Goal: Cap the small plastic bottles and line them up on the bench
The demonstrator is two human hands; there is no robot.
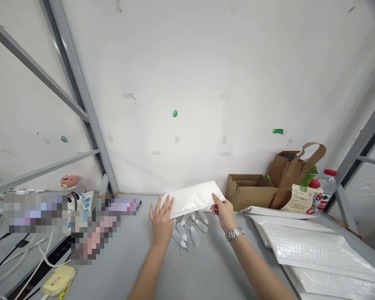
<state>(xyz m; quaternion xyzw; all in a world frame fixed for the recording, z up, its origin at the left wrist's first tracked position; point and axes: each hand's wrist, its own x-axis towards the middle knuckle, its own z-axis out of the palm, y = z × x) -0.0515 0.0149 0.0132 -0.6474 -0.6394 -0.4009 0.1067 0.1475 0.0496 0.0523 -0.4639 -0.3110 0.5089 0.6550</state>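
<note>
White mailer (190, 199): being handled
Left hand (162, 223): spread against mailer
Right hand (225, 214): pinching its edge
Next grip: steady, likely

Bright, soft shadows, patches pixelated.

A silver-coloured metal band (234, 234) is circling the right wrist, its many small links forming rows and its polished surface catching light in bright flecks. The band's outer side is showing; whether it is carrying a watch face is staying unclear. Both forearms are showing bare down to the lower edge of the view. The left hand (161, 214) is showing slender fingers with nails extending slightly past the fingertips. The right hand (223, 212) is likewise showing bare skin.
</note>
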